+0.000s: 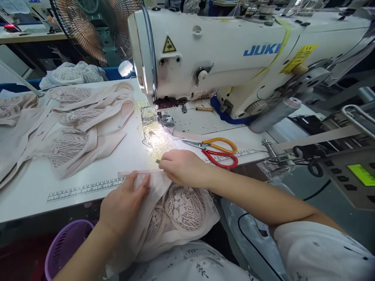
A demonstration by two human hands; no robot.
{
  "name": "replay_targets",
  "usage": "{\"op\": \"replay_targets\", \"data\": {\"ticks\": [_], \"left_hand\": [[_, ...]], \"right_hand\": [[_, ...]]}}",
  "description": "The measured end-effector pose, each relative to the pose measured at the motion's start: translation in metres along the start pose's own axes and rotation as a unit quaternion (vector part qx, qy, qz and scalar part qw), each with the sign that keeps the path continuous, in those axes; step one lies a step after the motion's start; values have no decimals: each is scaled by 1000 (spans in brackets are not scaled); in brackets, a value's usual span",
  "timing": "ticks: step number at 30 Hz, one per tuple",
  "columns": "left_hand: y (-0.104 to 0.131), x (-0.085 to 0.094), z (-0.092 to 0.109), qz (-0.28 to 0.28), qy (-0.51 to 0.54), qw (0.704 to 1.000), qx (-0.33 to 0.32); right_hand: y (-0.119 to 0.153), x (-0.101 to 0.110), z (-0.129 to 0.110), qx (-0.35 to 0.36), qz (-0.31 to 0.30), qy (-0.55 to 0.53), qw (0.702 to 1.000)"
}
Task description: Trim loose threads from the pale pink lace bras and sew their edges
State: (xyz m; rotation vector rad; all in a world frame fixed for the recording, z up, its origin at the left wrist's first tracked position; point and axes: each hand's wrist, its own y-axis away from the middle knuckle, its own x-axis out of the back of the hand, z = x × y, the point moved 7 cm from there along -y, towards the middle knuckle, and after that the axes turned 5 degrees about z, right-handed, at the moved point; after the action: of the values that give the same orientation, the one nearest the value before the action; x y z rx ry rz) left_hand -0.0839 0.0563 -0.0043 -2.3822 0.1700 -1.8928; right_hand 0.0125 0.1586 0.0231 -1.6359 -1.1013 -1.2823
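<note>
A pale pink lace bra [187, 208] hangs over the table's front edge onto the lap. My left hand [124, 207] grips its band near the edge, thumb and fingers on the fabric. Just to the right, my right hand [184, 168] is closed, with the short dark tip of a small object [158, 160] poking out from the fingers; the rest of it is hidden. Beyond the hands stands a white sewing machine [205, 54], its lamp lighting the needle area. Scissors [216, 150] with one orange and one red handle lie beside my right hand.
Several pink lace bras [76, 117] lie spread on the table's left side. A printed ruler [84, 190] runs along the front edge. A purple basket [55, 246] stands below. Behind are a fan [102, 27] and a pile of white lace pieces [73, 74]. A tape-feeding device [340, 168] sits at right.
</note>
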Motion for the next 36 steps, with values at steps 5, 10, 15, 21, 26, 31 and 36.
{"op": "replay_targets", "data": {"ticks": [5, 10, 15, 21, 26, 31, 36], "left_hand": [[2, 7, -1, 56, 25, 998, -4], [4, 7, -1, 141, -6, 990, 2], [10, 13, 5, 288, 4, 957, 29], [10, 18, 14, 368, 76, 927, 6], [10, 16, 14, 383, 104, 918, 5], [13, 20, 16, 398, 104, 911, 25], [16, 23, 15, 443, 116, 889, 7]], "right_hand": [[-6, -11, -9, 23, -12, 43, 999], [-6, -12, -9, 6, -27, 54, 998], [-10, -12, -11, 1, -31, 57, 998], [-11, -11, -13, 3, -59, 66, 996], [-12, -8, -17, 3, -76, 83, 994], [-13, -8, -28, 28, -85, 109, 990], [-15, -10, -42, 43, -108, 137, 984]]}}
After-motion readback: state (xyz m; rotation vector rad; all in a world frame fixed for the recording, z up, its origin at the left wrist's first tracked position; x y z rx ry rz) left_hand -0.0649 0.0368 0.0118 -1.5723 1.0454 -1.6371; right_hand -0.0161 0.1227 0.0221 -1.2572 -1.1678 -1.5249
